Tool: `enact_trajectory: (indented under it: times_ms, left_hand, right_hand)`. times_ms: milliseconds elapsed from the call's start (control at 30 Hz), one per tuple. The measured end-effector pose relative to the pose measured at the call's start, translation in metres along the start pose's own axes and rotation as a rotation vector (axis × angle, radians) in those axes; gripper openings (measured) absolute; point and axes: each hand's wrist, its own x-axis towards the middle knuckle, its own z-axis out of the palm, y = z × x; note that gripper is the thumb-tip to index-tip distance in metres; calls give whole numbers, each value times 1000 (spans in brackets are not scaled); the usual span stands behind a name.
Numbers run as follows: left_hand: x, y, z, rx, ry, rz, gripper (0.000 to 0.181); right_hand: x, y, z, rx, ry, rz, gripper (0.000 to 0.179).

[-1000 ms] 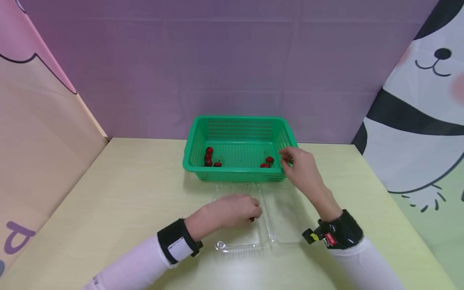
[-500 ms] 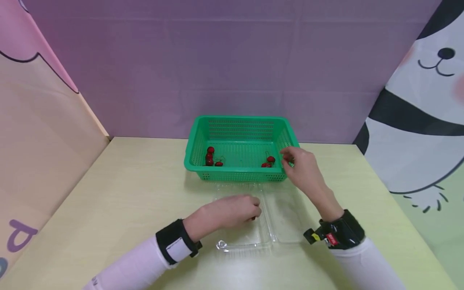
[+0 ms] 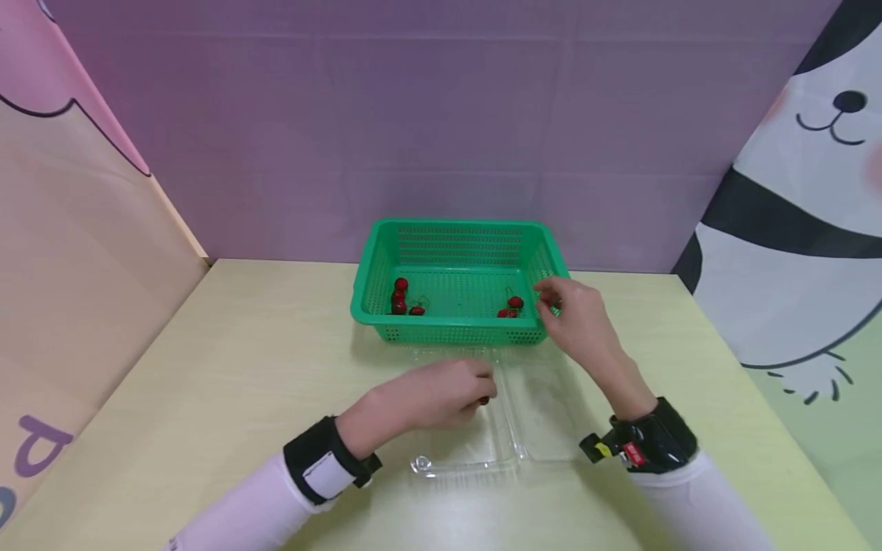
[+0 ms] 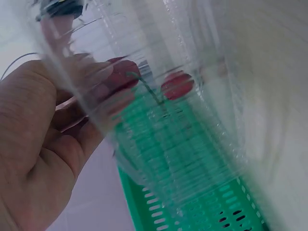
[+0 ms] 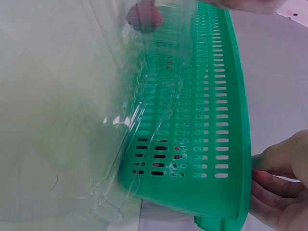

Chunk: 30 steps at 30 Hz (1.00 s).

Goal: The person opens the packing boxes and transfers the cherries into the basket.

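Note:
My left hand (image 3: pixel 437 390) is over the clear plastic clamshell box (image 3: pixel 462 455), fingers bent. Its thumb and fingertips pinch a dark red cherry (image 4: pixel 122 74), seen through the clear wall in the left wrist view. Another cherry (image 4: pixel 177 85) shows beside it through the plastic, near a green stem (image 4: pixel 151 91). My right hand (image 3: pixel 575 317) grips the rim at the front right corner of the green basket (image 3: pixel 448 321). In the right wrist view its thumb and fingers are right at that rim, the fingertips partly hidden behind it.
Inside the basket, several cherries (image 3: pixel 400 295) lie at the left and a few more cherries (image 3: pixel 511 306) at the right. The box's open lid (image 3: pixel 547 421) lies flat to its right. A purple cloth backdrop (image 3: pixel 441 130) stands behind the wooden table (image 3: pixel 262 367).
My left hand, with the cherry, has risen a little and shifted slightly left at the wrist. The right hand stays at the basket's corner.

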Motion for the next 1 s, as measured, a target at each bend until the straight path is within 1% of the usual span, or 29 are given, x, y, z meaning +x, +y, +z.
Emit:
enact_trajectory:
  times_ms: [233,600,767,867,1000]
  left_hand:
    - [-5,-3,-8,-26,92,25,13]
    - [-12,-11,-27,-68,349,144,15]
    - [-16,-15,-33,-65,456,183,15]
    - [-18,-18,-35,-45,508,189,16]
    - [-20,-22,-38,-15,565,168,18]
  right_hand:
    - [0,1,-1,3,-6,8,19]
    - [-2,2,-2,7,-8,18,19]
    - [-4,2,-3,0,8,-1,20]
    - [-5,2,-5,-11,25,-19,20]
    - [-7,4,-9,-21,43,-29,19]
